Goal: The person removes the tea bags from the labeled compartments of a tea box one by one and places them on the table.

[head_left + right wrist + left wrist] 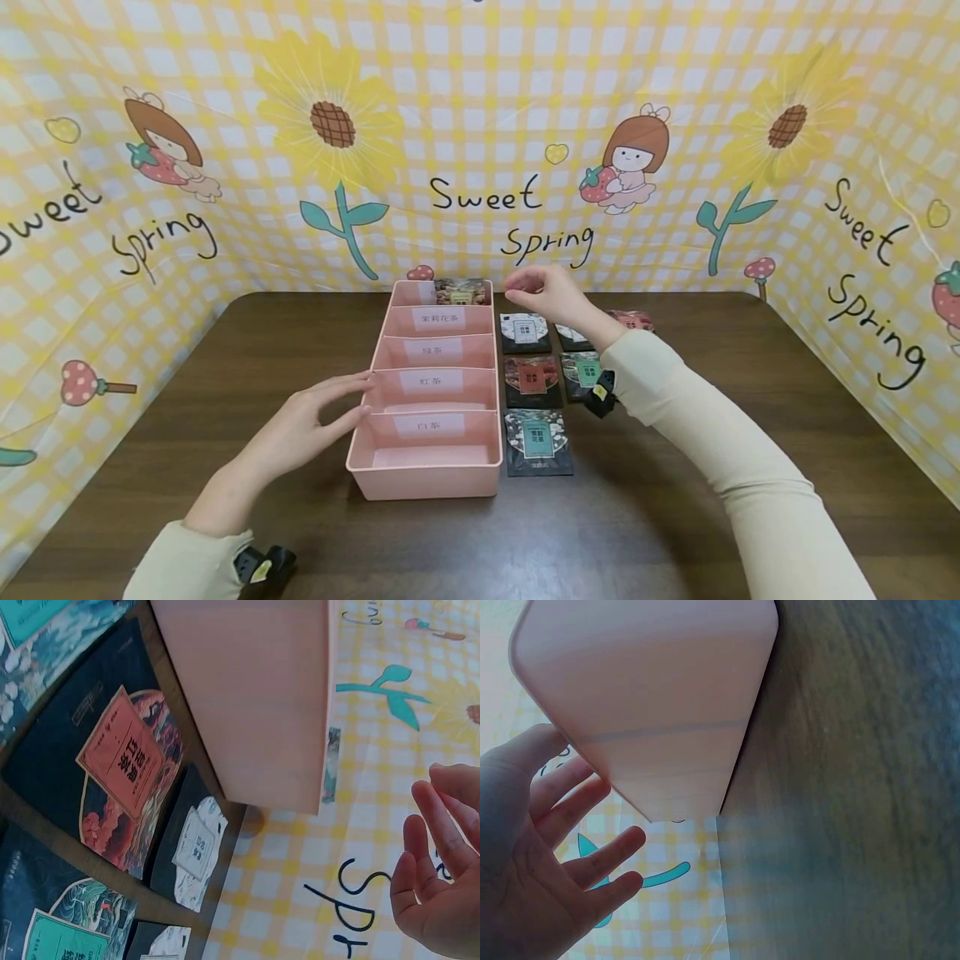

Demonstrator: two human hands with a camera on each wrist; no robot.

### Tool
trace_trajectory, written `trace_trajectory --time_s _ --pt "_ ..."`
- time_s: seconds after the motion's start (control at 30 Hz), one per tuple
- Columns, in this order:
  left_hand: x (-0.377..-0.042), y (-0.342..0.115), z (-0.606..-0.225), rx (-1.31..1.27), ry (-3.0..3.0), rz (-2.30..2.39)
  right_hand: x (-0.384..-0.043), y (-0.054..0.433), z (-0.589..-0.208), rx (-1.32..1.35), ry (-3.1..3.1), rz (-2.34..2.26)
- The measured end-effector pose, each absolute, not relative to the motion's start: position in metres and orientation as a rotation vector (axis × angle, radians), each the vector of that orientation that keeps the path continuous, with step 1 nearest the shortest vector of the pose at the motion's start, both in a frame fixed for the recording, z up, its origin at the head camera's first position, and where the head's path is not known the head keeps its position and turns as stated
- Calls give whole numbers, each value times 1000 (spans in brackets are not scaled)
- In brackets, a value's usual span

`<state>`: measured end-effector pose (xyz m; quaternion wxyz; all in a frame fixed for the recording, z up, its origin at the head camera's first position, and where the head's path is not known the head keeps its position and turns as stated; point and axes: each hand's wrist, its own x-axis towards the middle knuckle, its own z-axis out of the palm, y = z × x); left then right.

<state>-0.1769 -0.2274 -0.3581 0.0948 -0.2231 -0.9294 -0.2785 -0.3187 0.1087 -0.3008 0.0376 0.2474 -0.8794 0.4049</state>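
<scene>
A long pink divided box [423, 484] stands lengthwise on the table, with white paper labels on its dividers. In its farthest compartment stands a tea sachet [467, 295], whose edge pokes above the rim in the right wrist view. My left hand [288, 429] touches the box's left rim with thumb and fingers spread. Raised just right of the far end, my right hand [558, 297] holds nothing, its fingers loosely bent. Beside the box lie a white-label sachet [523, 332], a red-label sachet [532, 379] and a teal-label sachet [538, 442].
A green-label sachet [581, 372] lies in a second column, partly behind the right wrist. Farther back are another white-label sachet [572, 337] and a red sachet [633, 320], partly covered by the arm. A yellow checked cloth [480, 125] hangs around the brown table [315, 533].
</scene>
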Motion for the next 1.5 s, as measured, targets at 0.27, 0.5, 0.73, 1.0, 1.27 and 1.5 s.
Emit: trace_trajectory --time_s 0.27,0.5,0.73,1.0,1.27,1.5 --pt "-176 -227 -358 -664 -2751 -822 -335 99 -306 703 -2719 1258" --pt "-176 -227 -357 -654 -2763 -828 -348 92 -309 732 -2700 1296" --pt "-176 -227 -356 -655 -2761 -820 -359 85 -312 707 -2713 1327" --pt "-177 -227 -357 -654 -2760 -822 -367 78 -318 630 -2774 1342" --pt "-176 -228 -358 -642 -2762 -817 -374 74 -324 562 -2810 1353" --pt "-177 -227 -358 -644 -2760 -814 -378 72 -327 543 -2840 1291"
